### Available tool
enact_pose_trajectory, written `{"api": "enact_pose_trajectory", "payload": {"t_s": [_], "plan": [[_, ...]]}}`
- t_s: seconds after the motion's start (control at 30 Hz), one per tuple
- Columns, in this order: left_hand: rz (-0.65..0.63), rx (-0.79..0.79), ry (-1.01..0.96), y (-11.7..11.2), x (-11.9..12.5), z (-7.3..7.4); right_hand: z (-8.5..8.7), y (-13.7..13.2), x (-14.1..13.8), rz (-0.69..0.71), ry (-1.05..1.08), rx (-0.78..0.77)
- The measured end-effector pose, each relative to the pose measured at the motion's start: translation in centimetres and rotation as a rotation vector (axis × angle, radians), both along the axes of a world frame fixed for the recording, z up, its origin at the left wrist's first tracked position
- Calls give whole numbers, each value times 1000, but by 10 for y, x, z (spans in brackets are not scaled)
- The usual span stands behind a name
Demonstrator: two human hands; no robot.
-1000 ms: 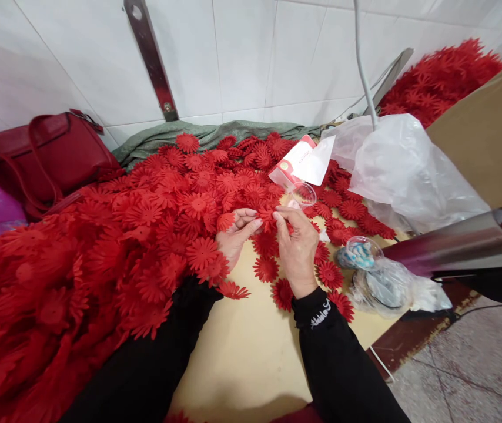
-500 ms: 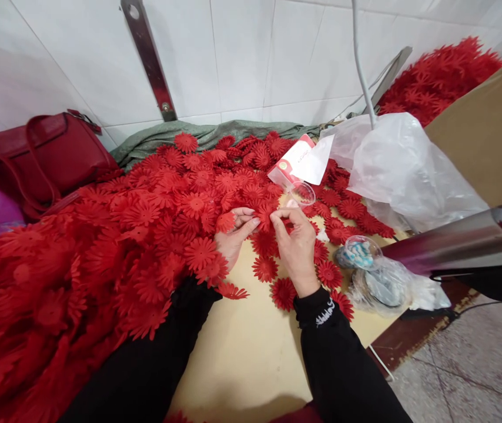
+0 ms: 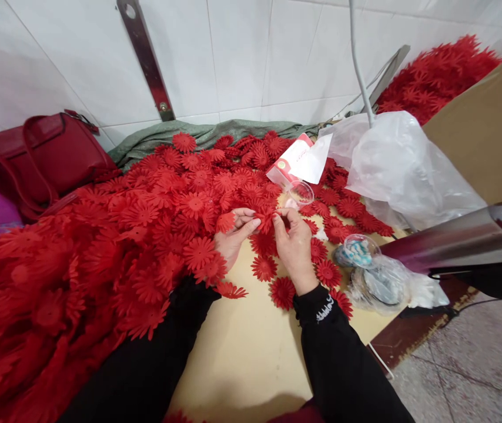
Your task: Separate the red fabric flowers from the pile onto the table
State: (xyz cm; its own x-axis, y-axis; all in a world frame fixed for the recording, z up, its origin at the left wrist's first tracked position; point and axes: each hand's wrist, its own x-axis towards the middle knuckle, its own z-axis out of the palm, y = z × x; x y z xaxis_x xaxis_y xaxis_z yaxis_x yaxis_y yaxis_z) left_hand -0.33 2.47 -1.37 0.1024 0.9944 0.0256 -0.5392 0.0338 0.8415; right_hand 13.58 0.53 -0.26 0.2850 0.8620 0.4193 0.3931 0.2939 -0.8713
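Observation:
A big heap of red daisy-shaped petal pieces (image 3: 114, 235) covers the left and back of the pale table (image 3: 242, 346). My left hand (image 3: 234, 235) and my right hand (image 3: 294, 244) meet at the heap's edge. Both pinch the same small red flower piece (image 3: 266, 221) between thumb and fingertips. Another red piece (image 3: 225, 222) rests against my left palm. Loose red flowers (image 3: 283, 292) lie flat on the table around my right wrist.
A small clear cup (image 3: 301, 192) and a red-and-white packet (image 3: 297, 160) lie just beyond my hands. Clear plastic bags (image 3: 403, 167) and a bagged container (image 3: 377, 276) sit at the right. A dark red handbag (image 3: 43, 155) stands at the left wall. A metal arm (image 3: 454, 238) juts in from the right.
My right hand's fingers have shifted slightly on the flower piece; both hands stay in the same spot. The view has tilted a little.

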Motion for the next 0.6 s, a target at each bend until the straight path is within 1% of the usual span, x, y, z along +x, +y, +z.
{"api": "enact_pose_trajectory", "payload": {"t_s": [0.1,0.17,0.27,0.33,0.43,0.5,0.53,0.57,0.6], "plan": [[43,-24,-34,0,1,-1,-4,4,8,-64,74,-15],[77,-43,-50,1,1,-3,-7,7,13,-114,167,-6],[107,-50,-52,3,1,-6,-9,9,16,-176,310,55],[99,-39,-35,4,0,-8,-7,9,15,-184,330,93],[73,-20,-6,7,0,-9,-1,6,11,-167,280,94],[79,-20,3,8,0,-10,6,1,5,-151,268,97],[87,-20,14,7,0,-11,10,-2,-1,-126,270,107],[95,-10,35,6,1,-12,14,-6,-7,-71,271,115],[99,10,63,3,1,-13,19,-11,-15,15,262,120]]}}
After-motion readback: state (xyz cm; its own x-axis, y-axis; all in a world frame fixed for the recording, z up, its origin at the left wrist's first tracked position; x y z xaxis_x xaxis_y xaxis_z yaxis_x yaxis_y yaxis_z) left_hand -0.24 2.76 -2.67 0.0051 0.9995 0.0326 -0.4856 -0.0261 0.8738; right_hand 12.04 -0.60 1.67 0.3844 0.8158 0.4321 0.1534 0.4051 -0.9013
